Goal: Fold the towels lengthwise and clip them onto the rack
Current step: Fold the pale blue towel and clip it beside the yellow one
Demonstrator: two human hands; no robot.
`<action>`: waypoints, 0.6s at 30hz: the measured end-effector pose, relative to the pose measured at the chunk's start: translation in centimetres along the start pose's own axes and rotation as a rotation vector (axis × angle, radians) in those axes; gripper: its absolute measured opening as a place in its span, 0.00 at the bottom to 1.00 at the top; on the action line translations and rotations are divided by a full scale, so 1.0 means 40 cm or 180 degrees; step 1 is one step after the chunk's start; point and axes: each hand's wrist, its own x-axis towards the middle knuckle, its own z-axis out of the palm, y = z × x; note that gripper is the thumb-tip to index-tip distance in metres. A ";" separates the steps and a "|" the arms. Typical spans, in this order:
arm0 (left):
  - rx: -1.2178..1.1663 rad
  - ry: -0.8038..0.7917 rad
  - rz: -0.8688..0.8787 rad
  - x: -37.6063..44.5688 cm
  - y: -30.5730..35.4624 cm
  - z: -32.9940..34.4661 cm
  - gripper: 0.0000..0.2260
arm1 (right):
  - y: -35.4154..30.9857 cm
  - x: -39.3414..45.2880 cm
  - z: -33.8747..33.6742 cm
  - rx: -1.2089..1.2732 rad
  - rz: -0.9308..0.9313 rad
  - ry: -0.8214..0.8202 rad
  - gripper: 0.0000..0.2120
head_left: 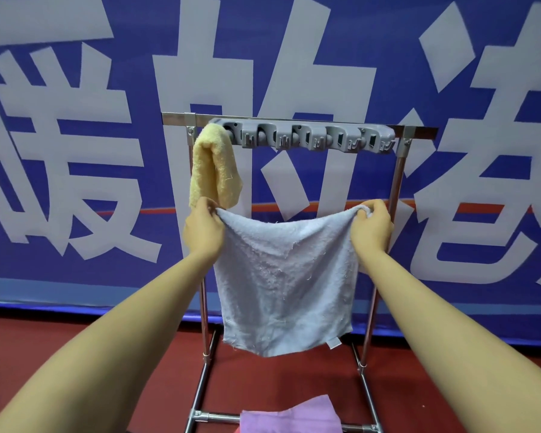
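Behind everything hangs a blue banner printed with large white characters, and below it runs a dark red floor. A metal rack stands in front of the banner, with a grey clip bar fixed along its top rail. A folded yellow towel hangs from the leftmost clip and droops down beside the left post. Both bare arms reach forward. The left hand has its fingers closed on the upper left corner of a pale blue towel, and the right hand has its fingers closed on the upper right corner. The blue towel hangs open between them, below the clip bar and in front of the rack, its top edge sagging in the middle. A pink towel lies over the rack's bottom bar at the lower edge of view.
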 end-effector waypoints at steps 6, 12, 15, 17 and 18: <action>-0.0223 -0.0049 -0.0248 -0.001 0.018 -0.001 0.17 | -0.008 0.007 -0.006 0.0554 0.0143 0.0173 0.10; -0.0010 -0.0354 -0.0343 0.016 0.040 0.001 0.17 | 0.008 0.030 -0.007 0.0233 0.0164 0.0005 0.13; 0.0305 -0.0781 -0.0279 0.018 0.047 -0.003 0.09 | 0.005 0.037 -0.015 -0.0274 -0.0042 -0.0063 0.15; 0.0601 -0.0895 -0.0128 0.029 0.046 -0.007 0.07 | 0.003 0.041 -0.023 -0.0609 -0.0168 -0.0077 0.15; 0.0727 -0.0858 -0.0026 0.036 0.045 -0.008 0.08 | 0.004 0.043 -0.028 -0.0725 -0.0241 -0.0090 0.14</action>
